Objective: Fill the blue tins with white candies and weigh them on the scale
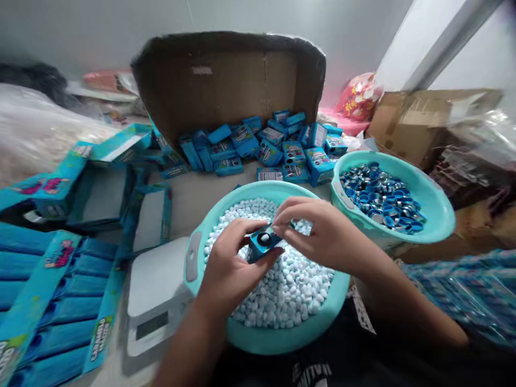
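My left hand [231,263] has the small blue box [261,244] gripped between thumb and fingers, tilted, with a round white spot showing on its upper face; my right hand [312,228] is in close at the far end of that box, thumb and fingertips drawn narrow, but from my end of the feed I can't tell if they're pinching something or just touching it. The box is up over the middle of a turquoise tub [278,341] full of small white pellets; so both hands are right above the pile.

Beside that tub on my left there's a white scale [157,285] with a dark display, sitting on the worktop [201,188]; further left are open blue trays [153,220], plus a bigger tray [52,269] with rows of blue packs in it, near the camera. Up ahead, a big brown carton [242,80] lies open toward me, with a jumble of blue boxes [244,141] in and in front of it; off to the right, a second turquoise tub [439,215] holds loads of blue-and-silver caps [377,196]; behind that, a red bag [360,97] and a cardboard box [415,123], pretty blurry.
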### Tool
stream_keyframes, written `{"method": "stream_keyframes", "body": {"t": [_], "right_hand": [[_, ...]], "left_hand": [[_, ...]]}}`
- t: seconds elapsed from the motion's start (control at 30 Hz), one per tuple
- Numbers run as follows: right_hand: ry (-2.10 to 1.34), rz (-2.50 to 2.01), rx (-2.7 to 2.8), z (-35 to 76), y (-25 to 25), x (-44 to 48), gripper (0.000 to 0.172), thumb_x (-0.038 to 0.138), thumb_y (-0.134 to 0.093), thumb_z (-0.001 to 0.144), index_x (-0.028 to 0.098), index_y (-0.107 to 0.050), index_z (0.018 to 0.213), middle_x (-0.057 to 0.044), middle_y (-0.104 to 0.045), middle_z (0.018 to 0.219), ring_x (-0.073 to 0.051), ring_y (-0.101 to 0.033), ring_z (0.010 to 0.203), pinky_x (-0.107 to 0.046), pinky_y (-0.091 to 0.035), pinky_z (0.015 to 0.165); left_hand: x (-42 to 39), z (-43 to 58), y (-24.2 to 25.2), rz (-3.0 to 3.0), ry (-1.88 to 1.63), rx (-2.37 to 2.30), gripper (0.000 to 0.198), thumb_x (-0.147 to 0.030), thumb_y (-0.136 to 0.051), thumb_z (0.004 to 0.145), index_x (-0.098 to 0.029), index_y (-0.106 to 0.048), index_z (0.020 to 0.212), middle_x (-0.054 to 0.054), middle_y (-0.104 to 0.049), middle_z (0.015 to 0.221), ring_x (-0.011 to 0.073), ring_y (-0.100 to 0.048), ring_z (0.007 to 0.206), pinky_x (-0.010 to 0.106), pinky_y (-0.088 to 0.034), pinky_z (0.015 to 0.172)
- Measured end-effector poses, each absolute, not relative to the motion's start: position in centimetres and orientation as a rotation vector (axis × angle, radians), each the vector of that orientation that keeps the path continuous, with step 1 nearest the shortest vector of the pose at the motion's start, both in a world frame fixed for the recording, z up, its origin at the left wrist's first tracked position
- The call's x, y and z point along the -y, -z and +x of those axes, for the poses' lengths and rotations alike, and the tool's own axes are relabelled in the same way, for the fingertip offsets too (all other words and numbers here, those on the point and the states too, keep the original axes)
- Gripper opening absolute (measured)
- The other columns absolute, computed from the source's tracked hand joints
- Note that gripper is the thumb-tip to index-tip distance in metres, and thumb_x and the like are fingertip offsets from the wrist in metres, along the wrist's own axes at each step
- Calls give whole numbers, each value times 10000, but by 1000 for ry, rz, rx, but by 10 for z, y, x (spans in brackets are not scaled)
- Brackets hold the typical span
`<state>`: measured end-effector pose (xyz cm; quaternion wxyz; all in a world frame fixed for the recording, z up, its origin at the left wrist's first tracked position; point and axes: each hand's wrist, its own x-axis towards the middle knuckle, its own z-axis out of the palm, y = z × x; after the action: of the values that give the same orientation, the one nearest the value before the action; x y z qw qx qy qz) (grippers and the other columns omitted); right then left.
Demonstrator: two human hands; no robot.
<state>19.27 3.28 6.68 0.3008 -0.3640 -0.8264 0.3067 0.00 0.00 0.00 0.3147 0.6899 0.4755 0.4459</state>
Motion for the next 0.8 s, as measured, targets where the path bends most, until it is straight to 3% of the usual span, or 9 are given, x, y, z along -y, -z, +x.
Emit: {"method": "stream_keyframes", "body": {"t": [0.13,0.27,0.37,0.43,0.53,0.63,0.8], "right_hand": [[-648,-1176,2121,207,-51,-50,162,138,-564,896,155,-724,910,-79,-715,977,-190,-654,905,-325,-500,804],[-693,-1484,2331,211,-26,-55,306,233,-553,940,153,-686,1204,-143,-686,1214,-274,-633,1111,-413,-487,950],[-769,-1499,2653,210,-14,-49,341,362,-571,955,138,-692,1181,-189,-650,1227,-334,-599,1154,-468,-474,976],[-815,-1447,2771,209,-14,-42,388,458,-574,956,131,-705,1120,-189,-651,1162,-348,-600,1123,-486,-473,966],[-911,-1397,2772,210,-19,-33,556,607,-648,876,141,-678,1178,-166,-658,1125,-347,-606,1086,-482,-474,948],[-928,-1399,2762,210,-21,-30,679,669,-752,749,141,-661,1166,-174,-669,1117,-361,-607,1070,-454,-477,891],[-1095,-1483,2710,205,-13,-33,571,619,-780,742,170,-665,1075,-133,-733,1002,-303,-662,875,-342,-422,680]], "left_hand": [[3,-1,1,1866,-1249,-1225,330,-254,-784,846,-275,-657,1150,20,-642,1078,157,-641,996,283,-556,806],[4,-1,-3,1972,-1296,-1197,198,-198,-767,848,-236,-662,1012,13,-633,1002,136,-630,936,278,-544,806],[5,0,-2,1934,-1290,-1263,195,-215,-762,842,-231,-641,995,18,-635,999,156,-637,949,291,-547,790],[6,-1,0,1831,-1271,-1353,267,-260,-768,836,-244,-632,1065,24,-650,1045,175,-653,967,317,-557,803],[5,-2,4,1705,-1202,-1428,427,-328,-766,836,-276,-609,1230,42,-673,1180,212,-679,1026,372,-567,857],[3,-4,4,1759,-1034,-1350,366,-331,-735,852,-260,-642,1199,50,-707,1147,240,-692,1029,416,-559,888],[2,-5,3,1812,-1030,-1332,308,-313,-709,868,-246,-662,1165,55,-727,1101,251,-690,1029,432,-544,912]]}}
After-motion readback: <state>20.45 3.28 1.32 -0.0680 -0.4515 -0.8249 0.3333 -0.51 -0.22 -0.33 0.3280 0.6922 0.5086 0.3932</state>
